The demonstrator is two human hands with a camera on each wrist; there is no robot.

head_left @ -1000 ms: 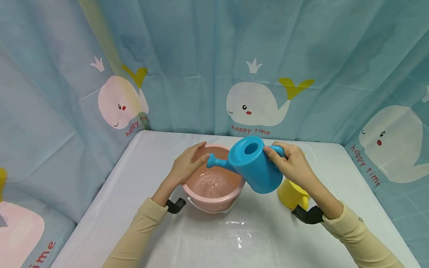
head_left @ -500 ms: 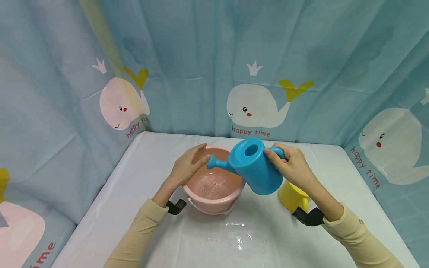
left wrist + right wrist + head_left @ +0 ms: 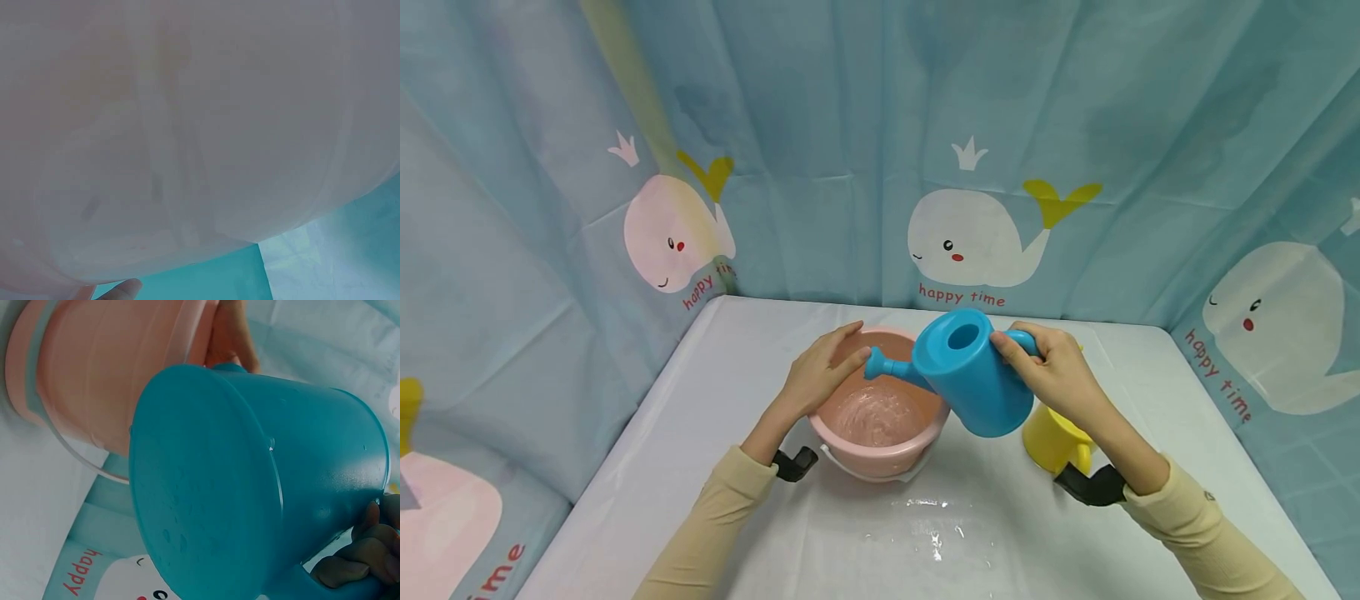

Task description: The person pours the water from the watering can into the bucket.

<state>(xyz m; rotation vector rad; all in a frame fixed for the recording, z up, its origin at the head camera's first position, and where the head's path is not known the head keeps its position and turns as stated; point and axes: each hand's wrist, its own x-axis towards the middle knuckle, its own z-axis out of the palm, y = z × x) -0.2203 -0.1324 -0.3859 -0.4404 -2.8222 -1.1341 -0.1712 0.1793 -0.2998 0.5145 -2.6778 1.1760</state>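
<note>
A blue watering can (image 3: 973, 375) is tilted to the left, its spout over a pink bucket (image 3: 872, 457). My right hand (image 3: 1056, 367) grips the can's handle at the right. Rippling water (image 3: 880, 414) shows inside the bucket. On the bucket's left side, my left hand (image 3: 820, 367) holds the rim, thumb inside and fingers along the outside, close to the spout's tip. Seen from the right wrist, the can's wet base faces the camera and hides part of the bucket. The bucket's pale wall fills most of the left wrist view, with a fingertip (image 3: 122, 290) at its lower edge.
A yellow cup (image 3: 1051, 440) with a handle stands under my right forearm, partly hidden. Wet spots (image 3: 936, 542) shine on the white table (image 3: 820, 542) in front of the bucket. A blue curtain (image 3: 820, 233) with whale prints surrounds the table.
The ripples in the bucket's water have shifted. Both hands and the tilted watering can stay almost in place, and the whole view has moved very slightly.
</note>
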